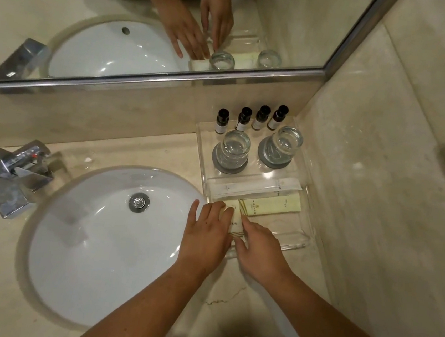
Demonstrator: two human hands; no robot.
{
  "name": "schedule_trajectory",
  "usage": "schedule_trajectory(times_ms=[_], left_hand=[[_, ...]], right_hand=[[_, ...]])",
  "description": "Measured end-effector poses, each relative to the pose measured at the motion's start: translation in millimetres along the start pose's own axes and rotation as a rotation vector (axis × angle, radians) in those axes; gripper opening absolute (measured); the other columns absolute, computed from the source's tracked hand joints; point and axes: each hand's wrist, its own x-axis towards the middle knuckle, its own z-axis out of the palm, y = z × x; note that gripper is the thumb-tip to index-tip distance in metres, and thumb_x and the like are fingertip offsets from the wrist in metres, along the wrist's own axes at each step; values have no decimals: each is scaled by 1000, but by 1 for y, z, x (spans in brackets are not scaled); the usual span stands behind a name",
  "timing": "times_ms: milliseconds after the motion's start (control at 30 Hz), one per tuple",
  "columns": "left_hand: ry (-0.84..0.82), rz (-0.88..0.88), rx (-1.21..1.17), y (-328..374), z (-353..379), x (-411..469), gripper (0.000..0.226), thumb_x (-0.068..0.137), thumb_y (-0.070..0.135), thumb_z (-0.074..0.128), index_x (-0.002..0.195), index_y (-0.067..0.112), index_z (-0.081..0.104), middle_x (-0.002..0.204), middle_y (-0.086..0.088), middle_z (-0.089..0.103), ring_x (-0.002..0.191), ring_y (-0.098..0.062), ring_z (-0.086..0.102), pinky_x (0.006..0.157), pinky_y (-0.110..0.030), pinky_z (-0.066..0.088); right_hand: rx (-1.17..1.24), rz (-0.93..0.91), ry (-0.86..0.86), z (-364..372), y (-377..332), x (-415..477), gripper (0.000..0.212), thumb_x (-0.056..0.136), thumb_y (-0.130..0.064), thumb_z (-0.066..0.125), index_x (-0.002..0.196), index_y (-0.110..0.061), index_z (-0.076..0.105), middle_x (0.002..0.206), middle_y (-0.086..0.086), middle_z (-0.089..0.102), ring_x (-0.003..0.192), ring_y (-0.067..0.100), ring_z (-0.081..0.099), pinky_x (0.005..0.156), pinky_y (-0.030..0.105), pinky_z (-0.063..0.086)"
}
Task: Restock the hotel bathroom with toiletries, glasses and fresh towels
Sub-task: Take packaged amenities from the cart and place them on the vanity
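A clear tray [301, 239] is set on the beige stone counter [159, 153], to the right of the white basin [92, 242] and close to the right wall. At the tray's far edge four small dark-capped bottles [244, 119] are lined up in a row. Just nearer, two glasses [231, 150] are stood upside down, each on a round grey coaster [215, 160]. Nearer again, a long white sachet [255, 187] is laid across the tray, and a yellow-green packet [272, 206] is laid just beside it on its near side.

A pale packet [234, 219] is found at the tray's near left part, between the two hands. The left hand [206, 229] is spread flat, its fingers straight and a little apart, and its fingertips are rested on the packet's left side; nothing is gripped by it. The right hand [260, 243] is placed against the packet's right side, and the packet's striped near end appears to be pinched between its thumb and forefinger, while the other fingers are loosely bent.

A chrome tap [12, 171] is mounted to the left of the basin. Both hands, the basin and the glasses are reflected in the mirror [300, 17] on the far wall.
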Motion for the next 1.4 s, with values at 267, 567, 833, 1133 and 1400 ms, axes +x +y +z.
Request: schedule_trajectory(times_ms=[267,567,833,1133,1400], left_hand=[[129,-43,-146,-22,-41,-21,57,96,54,50,145,24,51,144,-2,52,132,-26,49,118,-51,33],[43,58,-221,-6,-88,-85,68,99,69,24,156,33,39,164,6,33,153,-17,22,128,-43,12],[-74,263,-158,9,-95,-137,72,98,71,12,160,37,27,169,7,21,157,-15,12,129,-40,2],[-185,549,-41,67,-84,-174,66,104,69,18,163,39,18,174,4,7,160,-18,3,127,-41,-5],[-249,782,-20,150,-63,-205,86,93,78,-7,165,37,13,175,1,3,161,-20,-3,129,-44,-2]], right_hand=[[82,0,210,-32,24,-31,63,104,-35,56,161,-21,34,165,1,39,154,19,32,125,48,28],[51,36,388,-27,15,-122,66,105,-55,40,164,-31,24,173,-9,16,160,12,8,128,39,9],[143,217,447,23,11,-214,71,101,-64,30,164,-33,22,173,-10,12,160,11,5,130,40,8],[135,421,533,69,19,-299,91,86,-83,-2,165,-39,14,174,-11,-3,160,12,-9,130,46,2],[131,631,620,84,70,-369,96,82,-86,-9,164,-40,8,175,-4,-3,161,19,-9,126,46,-3]])
